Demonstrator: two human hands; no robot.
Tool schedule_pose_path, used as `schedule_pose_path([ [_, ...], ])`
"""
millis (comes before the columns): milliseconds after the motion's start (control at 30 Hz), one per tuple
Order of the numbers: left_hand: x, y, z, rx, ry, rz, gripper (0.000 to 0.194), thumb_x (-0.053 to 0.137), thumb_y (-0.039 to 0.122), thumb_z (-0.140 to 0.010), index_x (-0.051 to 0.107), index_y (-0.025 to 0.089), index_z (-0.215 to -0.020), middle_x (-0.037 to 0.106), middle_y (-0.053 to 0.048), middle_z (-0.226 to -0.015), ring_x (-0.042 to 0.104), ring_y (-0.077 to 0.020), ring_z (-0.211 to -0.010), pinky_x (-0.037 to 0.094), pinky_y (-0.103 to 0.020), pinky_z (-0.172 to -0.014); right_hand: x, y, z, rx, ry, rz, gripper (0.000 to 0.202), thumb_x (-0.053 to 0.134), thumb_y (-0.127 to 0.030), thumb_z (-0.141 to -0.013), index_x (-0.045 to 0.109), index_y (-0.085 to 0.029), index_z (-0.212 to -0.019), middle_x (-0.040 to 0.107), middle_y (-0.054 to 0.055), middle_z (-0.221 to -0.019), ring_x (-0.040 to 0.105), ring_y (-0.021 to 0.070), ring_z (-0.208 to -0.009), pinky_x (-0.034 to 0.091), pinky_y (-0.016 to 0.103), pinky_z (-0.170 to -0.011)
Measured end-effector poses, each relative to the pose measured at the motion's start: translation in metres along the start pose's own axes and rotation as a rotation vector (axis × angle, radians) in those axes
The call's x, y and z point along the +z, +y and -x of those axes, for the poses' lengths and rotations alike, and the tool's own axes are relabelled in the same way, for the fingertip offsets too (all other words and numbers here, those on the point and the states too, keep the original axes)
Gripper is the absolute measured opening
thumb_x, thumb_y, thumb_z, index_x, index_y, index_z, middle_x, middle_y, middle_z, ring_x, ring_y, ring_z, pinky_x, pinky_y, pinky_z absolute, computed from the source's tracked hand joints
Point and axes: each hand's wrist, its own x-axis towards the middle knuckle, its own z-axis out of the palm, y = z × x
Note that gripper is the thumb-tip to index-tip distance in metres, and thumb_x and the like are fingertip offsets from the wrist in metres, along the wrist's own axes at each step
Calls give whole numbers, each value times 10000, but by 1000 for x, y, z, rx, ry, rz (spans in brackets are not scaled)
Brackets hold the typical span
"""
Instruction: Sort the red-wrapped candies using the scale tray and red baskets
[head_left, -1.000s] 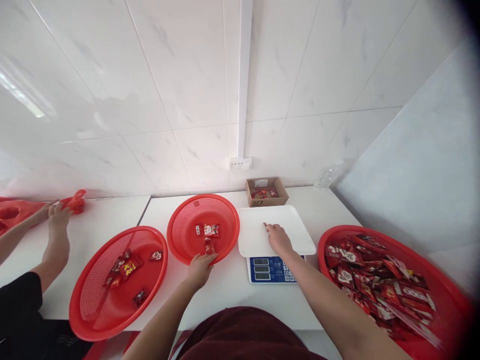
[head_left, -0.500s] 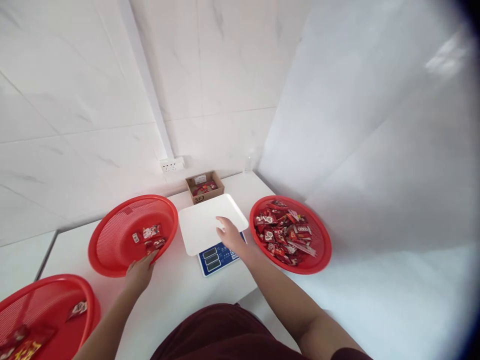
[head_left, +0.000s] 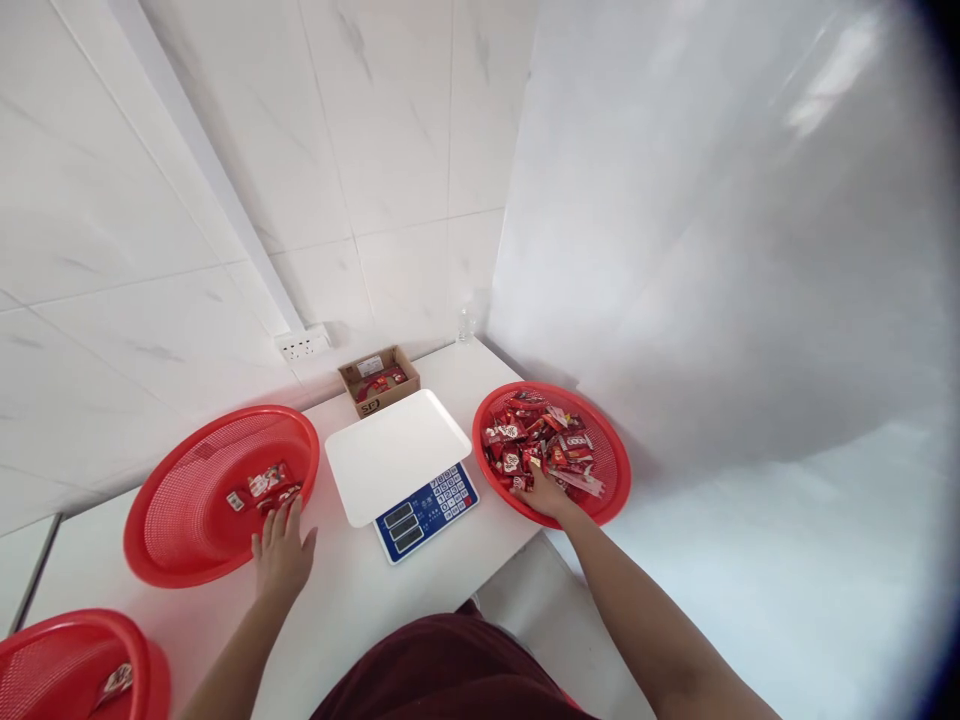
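My left hand [head_left: 283,555], fingers stretched and spread, is at the near right rim of a red plastic basket [head_left: 161,500]. A few small red packets [head_left: 268,482] lie inside that basket, near my fingertips. My right hand [head_left: 546,495] reaches over the near rim of another red basket [head_left: 616,470] and touches the heap of red snack packets [head_left: 566,448] in it. Its thumb and forefinger are apart, with the fingertips among the packets. Between the two baskets stands a scale with a bare white pan [head_left: 397,450] and a blue keypad panel [head_left: 427,515].
Behind the scale sits a small cardboard box [head_left: 386,398] with red packets inside. A third red basket [head_left: 146,660] is at the lower left, partly out of view. A clear glass-like item [head_left: 465,325] stands in the back corner, and a wall socket [head_left: 304,344] is behind the table [head_left: 337,590].
My right hand has moved right, from above the scale pan into the right basket. My left hand has drawn back slightly from the left basket's packets. The view has turned right.
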Motion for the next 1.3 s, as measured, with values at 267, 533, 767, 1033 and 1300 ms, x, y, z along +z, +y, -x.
schedule_pose_path([
  [267, 15, 31, 27, 164, 2, 92, 564, 321, 352, -887, 360, 77, -1378, 376, -199, -1429, 219, -317, -1381, 185, -507, -1111, -1, -10, -4, 0, 82, 100, 506, 515, -157, -761, 495, -158, -1266, 607, 188, -1133, 585, 286, -1049, 402, 380, -871],
  [533, 6, 38, 37, 190, 16, 261, 540, 353, 362, -873, 349, 156, -1372, 395, -148, -1426, 200, -283, -1395, 206, -498, -1117, -32, 14, 3, 146, 226, -652, 292, 597, -331, -711, 576, -216, -979, 676, 51, -928, 643, 202, -789, 517, 323, -675],
  [767, -28, 101, 33, 158, -301, 728, 550, 478, 381, -835, 371, 217, -1349, 426, -121, -1397, 405, -267, -1279, 326, -463, -1064, -52, -38, 21, 150, 73, -1321, 303, 732, -263, -590, 544, -268, -828, 642, -44, -726, 599, 130, -612, 505, 234, -494],
  [1033, -50, 183, 21, -314, -994, 1764, 593, 585, 526, -777, 395, 302, -1292, 539, -100, -1224, 621, -195, -932, 521, -405, -773, 8, -152, 72, -190, -421, -1246, 385, 745, -423, -630, 613, -199, -913, 688, 27, -828, 643, 172, -758, 534, 307, -682],
  [1300, -19, 142, 24, -668, -893, 1940, 363, 596, 417, -816, 533, 198, -1099, 650, -14, -846, 627, -109, -689, 519, -268, -685, 42, -175, 96, -361, -571, -975, 438, 657, -497, -708, 627, -252, -1070, 670, 53, -1039, 617, 207, -962, 509, 354, -814],
])
